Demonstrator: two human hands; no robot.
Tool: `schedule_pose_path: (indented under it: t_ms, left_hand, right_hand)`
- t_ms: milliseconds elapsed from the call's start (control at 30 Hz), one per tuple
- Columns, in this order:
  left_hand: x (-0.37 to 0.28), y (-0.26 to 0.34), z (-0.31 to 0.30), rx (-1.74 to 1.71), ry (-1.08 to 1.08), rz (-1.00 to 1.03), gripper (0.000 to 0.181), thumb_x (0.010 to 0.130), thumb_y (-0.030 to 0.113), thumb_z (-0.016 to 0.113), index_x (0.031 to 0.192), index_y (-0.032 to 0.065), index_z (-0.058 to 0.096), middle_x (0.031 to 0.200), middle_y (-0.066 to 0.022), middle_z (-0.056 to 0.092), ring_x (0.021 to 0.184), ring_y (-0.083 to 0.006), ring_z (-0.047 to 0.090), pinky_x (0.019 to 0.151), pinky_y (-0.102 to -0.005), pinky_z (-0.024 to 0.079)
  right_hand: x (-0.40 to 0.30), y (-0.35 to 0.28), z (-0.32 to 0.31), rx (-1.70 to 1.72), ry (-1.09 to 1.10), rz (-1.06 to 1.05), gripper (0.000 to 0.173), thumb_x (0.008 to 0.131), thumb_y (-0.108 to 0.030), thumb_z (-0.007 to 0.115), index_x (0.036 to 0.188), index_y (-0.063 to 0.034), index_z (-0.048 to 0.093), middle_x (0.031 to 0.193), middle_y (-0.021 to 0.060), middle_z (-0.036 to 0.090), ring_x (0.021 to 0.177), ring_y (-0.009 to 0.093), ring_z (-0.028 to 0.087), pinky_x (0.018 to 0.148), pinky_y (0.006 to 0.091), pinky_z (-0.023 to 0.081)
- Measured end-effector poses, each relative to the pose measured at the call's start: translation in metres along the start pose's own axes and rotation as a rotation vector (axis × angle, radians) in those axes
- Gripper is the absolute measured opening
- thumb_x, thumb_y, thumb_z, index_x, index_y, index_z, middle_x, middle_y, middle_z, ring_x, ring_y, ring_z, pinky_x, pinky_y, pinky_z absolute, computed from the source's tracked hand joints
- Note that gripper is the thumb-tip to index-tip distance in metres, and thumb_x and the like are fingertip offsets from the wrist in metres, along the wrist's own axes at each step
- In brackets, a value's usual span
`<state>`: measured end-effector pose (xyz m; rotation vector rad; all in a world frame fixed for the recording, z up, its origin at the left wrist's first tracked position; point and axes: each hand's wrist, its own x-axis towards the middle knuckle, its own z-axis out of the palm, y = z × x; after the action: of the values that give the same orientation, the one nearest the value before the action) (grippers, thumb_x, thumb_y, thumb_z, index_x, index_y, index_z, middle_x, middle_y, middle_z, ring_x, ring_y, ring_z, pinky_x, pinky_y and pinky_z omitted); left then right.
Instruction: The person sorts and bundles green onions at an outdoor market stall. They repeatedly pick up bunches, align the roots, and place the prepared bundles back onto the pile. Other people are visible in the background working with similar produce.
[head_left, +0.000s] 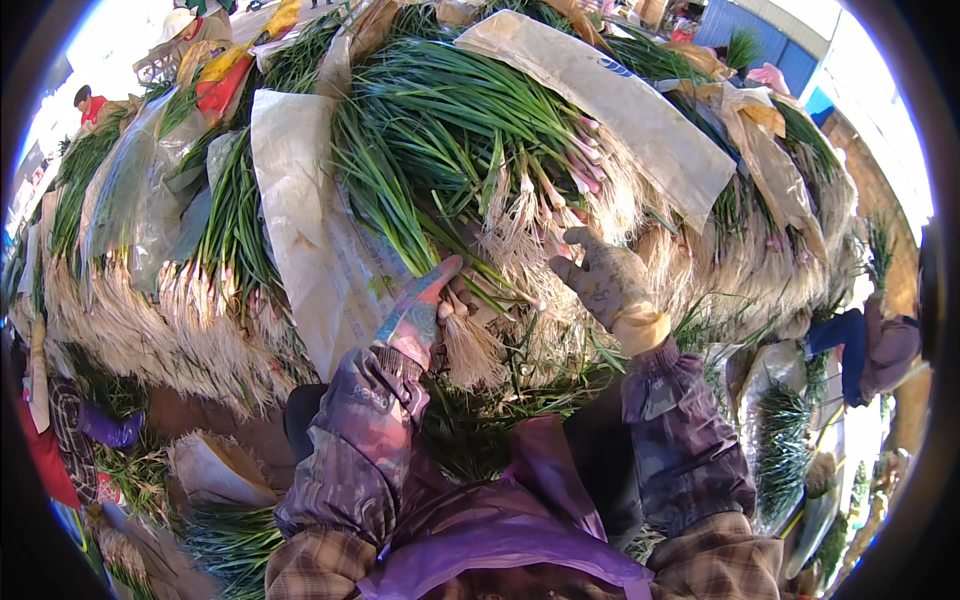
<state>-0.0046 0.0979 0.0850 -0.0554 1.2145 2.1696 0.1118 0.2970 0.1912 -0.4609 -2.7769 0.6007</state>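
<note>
My left hand (420, 311), in a patterned, soiled glove, is closed around a few green garlic plants (397, 217). Their green leaves point up and away, and pale bulbs with a tuft of roots (472, 349) hang just right of the glove. My right hand (600, 274), in a grey-beige stained glove, has thumb and forefinger apart beside the pale roots of the heap, with nothing plainly held. Beyond both hands lies a large heap of green garlic (465, 105), its pinkish stems and roots towards me. A pale woven plastic sheet (600, 97) lies across its right part.
Another woven sheet (292, 225) hangs left of my left hand. More root-fringed green garlic (217, 292) is stacked leftward. Bundles (784, 442) lie on the ground at the right, near a crouching person (885, 352). Other people are at the far left. Loose leaves cover the ground before me.
</note>
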Motion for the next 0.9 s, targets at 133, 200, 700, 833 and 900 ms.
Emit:
schedule_pose_path:
  t_ms: [133,200,700,833,900]
  left_hand:
    - [0.004,0.002,0.004,0.196,0.057,0.004,0.030,0.080,0.026,0.067,0.096,0.0017,0.060,0.071,-0.0064,0.060,0.044,-0.0133,0.049,0.040,-0.0241,0.040]
    - [0.021,-0.021,-0.023,0.165,0.010,0.024,0.030,0.079,0.026,0.068,0.093,0.0005,0.060,0.071,-0.0085,0.062,0.040,-0.0130,0.046,0.035,-0.0237,0.035]
    - [-0.058,-0.028,-0.020,0.322,0.020,-0.006,0.028,0.084,0.031,0.061,0.079,0.0037,0.061,0.060,-0.0074,0.061,0.039,-0.0121,0.051,0.032,-0.0213,0.031]
    - [-0.073,-0.020,-0.022,0.238,-0.099,-0.021,0.030,0.085,0.031,0.060,0.090,0.0013,0.062,0.064,-0.0078,0.063,0.043,-0.0128,0.053,0.035,-0.0213,0.032]
    - [-0.078,-0.022,-0.019,0.298,-0.259,-0.028,0.035,0.085,0.031,0.059,0.098,-0.0008,0.060,0.067,-0.0087,0.063,0.049,-0.0141,0.057,0.038,-0.0213,0.034]
  right_hand:
    - [-0.015,0.018,0.053,-0.192,-0.501,0.004,0.052,0.081,-0.053,0.051,0.118,-0.0170,0.050,0.095,0.0203,0.063,0.090,0.036,0.060,0.079,0.0437,0.046]
    - [-0.025,-0.005,0.080,-0.153,-0.534,0.097,0.048,0.083,-0.048,0.050,0.119,-0.0160,0.049,0.094,0.0192,0.063,0.090,0.036,0.060,0.078,0.0442,0.046]
    - [-0.061,-0.032,0.092,-0.040,-0.527,-0.374,0.032,0.085,-0.035,0.056,0.101,-0.0069,0.055,0.074,0.0167,0.061,0.066,0.034,0.060,0.061,0.0397,0.049]
    - [-0.023,-0.033,0.078,0.970,-0.503,0.090,0.039,0.088,-0.031,0.057,0.111,-0.0006,0.054,0.093,0.0049,0.061,0.080,0.013,0.056,0.072,0.0271,0.046]
    - [-0.014,-0.051,0.098,0.960,-0.464,0.113,0.038,0.088,-0.031,0.057,0.112,-0.0007,0.055,0.091,0.0061,0.061,0.082,0.011,0.055,0.075,0.0257,0.045]
